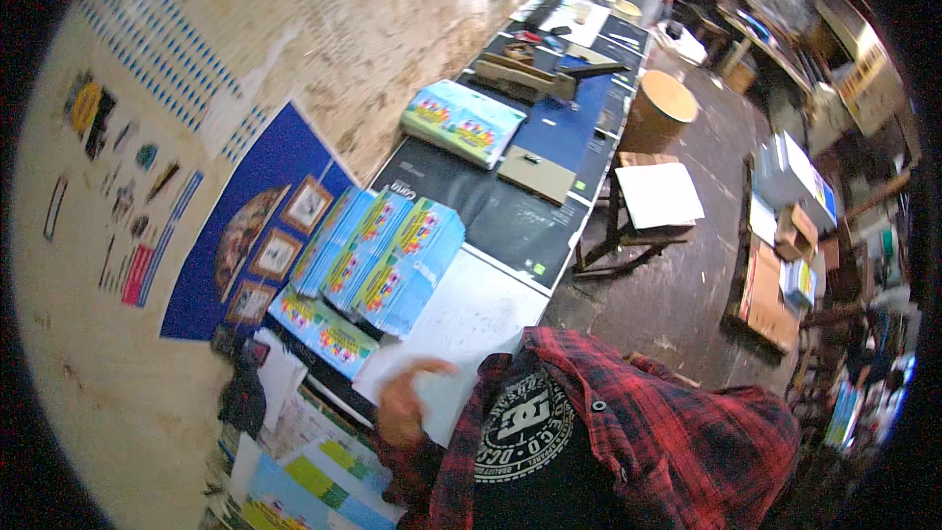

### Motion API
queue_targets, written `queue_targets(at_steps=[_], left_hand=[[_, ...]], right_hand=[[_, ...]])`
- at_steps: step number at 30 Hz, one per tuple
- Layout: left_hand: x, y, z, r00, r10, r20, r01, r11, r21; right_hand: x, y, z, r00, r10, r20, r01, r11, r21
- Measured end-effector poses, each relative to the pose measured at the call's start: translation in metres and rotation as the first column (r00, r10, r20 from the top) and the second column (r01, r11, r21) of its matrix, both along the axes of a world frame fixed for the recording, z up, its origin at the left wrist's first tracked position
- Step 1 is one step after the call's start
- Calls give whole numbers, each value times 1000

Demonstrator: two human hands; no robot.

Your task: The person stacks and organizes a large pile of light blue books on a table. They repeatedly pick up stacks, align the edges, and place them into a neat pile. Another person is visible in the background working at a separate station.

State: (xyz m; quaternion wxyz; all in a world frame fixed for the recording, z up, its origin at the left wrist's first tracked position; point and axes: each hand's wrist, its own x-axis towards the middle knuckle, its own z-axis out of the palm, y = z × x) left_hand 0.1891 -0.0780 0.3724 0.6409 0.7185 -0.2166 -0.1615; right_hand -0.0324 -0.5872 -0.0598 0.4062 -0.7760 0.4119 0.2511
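My left hand (402, 410) hovers over the near end of the long table, slightly blurred, with a finger stretched to the right and nothing visible in its grasp. Just beyond it are rows of light blue printed booklets (412, 270), leaning packed together on a flat booklet pile (322, 334). Beside them a white board (491, 299) covers part of the tabletop. Printed sheets with green and blue bands (329, 481) lie at the lower left, near my left forearm. My right arm is in a red plaid sleeve (687, 432); the right hand does not show.
Farther along the black-covered table (491, 211) stand another booklet stack (463, 123), a beige board (537, 175) and tools. A stool with a white sheet (659, 194) and a round brown drum (662, 110) stand alongside. To the right, a wooden pallet (770, 299) bears boxes. A wall borders the left.
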Motion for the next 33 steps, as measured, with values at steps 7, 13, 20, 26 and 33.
queue_targets(at_steps=[7, 13, 20, 26, 33], left_hand=[[-26, -133, 28, 487, -821, 299, 837, 340, -429], [-31, -167, 21, 369, -860, 351, 916, 273, -295], [19, -219, 27, 493, -794, 355, 869, 428, -249], [106, -311, 39, 674, -706, 215, 737, 660, -142], [192, -385, 14, 916, -402, -2, 367, 837, -405]], right_hand=[[68, -44, 13, 813, 580, -50, -574, 783, -239], [202, -52, 81, 857, 500, 123, -448, 842, -302], [334, -16, 132, 683, 503, 529, -523, 843, -126], [466, -6, 179, 461, 494, 737, -617, 775, -133], [637, -2, 189, 425, 410, 807, -594, 799, -93]])
